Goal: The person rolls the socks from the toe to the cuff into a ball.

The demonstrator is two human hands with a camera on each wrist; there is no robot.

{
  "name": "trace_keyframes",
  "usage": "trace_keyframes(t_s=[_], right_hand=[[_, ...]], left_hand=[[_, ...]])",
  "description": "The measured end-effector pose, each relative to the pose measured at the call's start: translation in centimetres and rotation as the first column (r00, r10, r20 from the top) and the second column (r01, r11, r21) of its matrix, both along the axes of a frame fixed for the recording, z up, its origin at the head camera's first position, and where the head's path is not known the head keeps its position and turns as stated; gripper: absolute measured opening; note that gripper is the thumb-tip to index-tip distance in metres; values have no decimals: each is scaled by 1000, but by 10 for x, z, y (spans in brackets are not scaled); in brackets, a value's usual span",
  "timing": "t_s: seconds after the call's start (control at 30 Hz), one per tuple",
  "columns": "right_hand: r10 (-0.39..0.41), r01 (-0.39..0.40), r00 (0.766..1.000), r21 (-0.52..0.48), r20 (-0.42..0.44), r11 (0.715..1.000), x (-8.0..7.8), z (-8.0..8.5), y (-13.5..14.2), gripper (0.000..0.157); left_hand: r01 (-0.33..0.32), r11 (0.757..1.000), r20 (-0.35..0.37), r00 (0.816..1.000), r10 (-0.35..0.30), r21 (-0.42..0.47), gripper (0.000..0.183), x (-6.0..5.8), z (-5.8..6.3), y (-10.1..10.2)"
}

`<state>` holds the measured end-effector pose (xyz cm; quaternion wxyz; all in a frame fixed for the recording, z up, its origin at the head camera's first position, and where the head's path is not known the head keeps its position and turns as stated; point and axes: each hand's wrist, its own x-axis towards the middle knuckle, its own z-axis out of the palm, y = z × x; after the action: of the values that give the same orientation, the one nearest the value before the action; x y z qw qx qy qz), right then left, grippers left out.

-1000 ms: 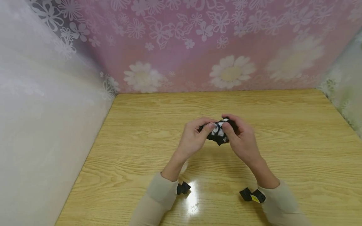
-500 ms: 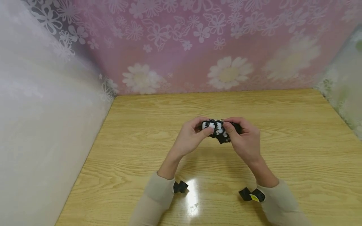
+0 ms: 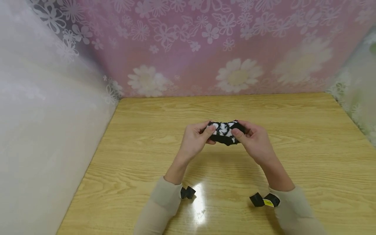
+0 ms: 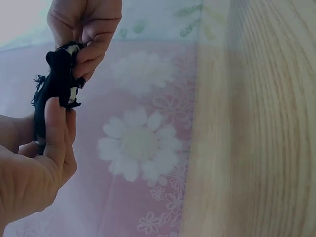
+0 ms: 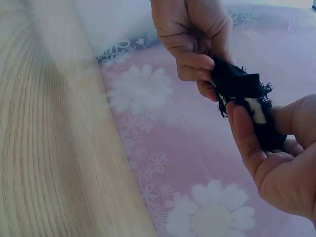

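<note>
A rolled-up sock [image 3: 224, 131], black with white patches and frayed loose threads, is held in the air above the table in the head view. My left hand [image 3: 193, 141] pinches its left end, thumb on the patterned face and fingers behind. At the other end, my right hand [image 3: 258, 143] grips it the same way. Its plain black underside shows in the left wrist view, where the sock [image 4: 58, 79] stretches between both hands. From the right wrist, a black folded edge and a white strip are visible on the sock [image 5: 240, 85].
Below lies a wood-grain table [image 3: 141, 156], with a bright reflection near its front. A pink floral wall [image 3: 188, 65] stands along the back edge, and a pale wall [image 3: 53, 130] on the left. Black wrist devices [image 3: 188, 192] sit at both cuffs.
Both hands keep hold of the sock. It has been turned and spread flatter between them, so more of its white pattern shows. The left thumb has shifted slightly left and up.
</note>
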<state>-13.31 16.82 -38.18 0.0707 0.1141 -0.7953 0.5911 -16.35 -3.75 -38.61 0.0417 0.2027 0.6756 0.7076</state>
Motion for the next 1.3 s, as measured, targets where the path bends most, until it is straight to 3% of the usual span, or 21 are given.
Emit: trace_keyframes(t_s=[0.13, 0.3, 0.4, 0.57, 0.67, 0.8, 0.93, 1.17, 1.3], right_hand=[[2, -2, 1000, 7, 20, 1000, -1, 0, 3, 43], [67, -58, 994, -110, 85, 992, -6, -5, 4, 45], [99, -77, 985, -156, 139, 985, -8, -8, 6, 48], [153, -102, 954, -203, 256, 974, -11, -13, 12, 54], [182, -122, 937, -207, 297, 971, -15, -16, 13, 56], [189, -133, 935, -196, 300, 972, -19, -18, 12, 56], [175, -98, 933, -246, 314, 964, -19, -21, 9, 57], [206, -62, 914, -383, 349, 922, -15, -21, 7, 58], [228, -93, 913, -370, 339, 924, -13, -20, 6, 59]], left_hand=[[8, 1000, 18, 1000, -8, -16, 31, -2, -2, 2], [11, 999, 72, 997, -8, -49, 32, -4, -5, 5], [49, 989, 93, 995, -36, -139, 31, -7, -6, 6], [94, 945, 81, 994, -72, -314, 28, -11, -5, 2], [119, 952, 135, 987, -83, -282, 27, -14, -6, 2], [127, 982, 245, 965, -90, -140, 29, -19, -9, 6], [122, 990, 299, 949, -96, -71, 34, -19, -12, 9], [197, 963, 217, 964, -155, -186, 64, -15, -14, 8], [161, 969, 186, 974, -126, -186, 55, -12, -16, 11]])
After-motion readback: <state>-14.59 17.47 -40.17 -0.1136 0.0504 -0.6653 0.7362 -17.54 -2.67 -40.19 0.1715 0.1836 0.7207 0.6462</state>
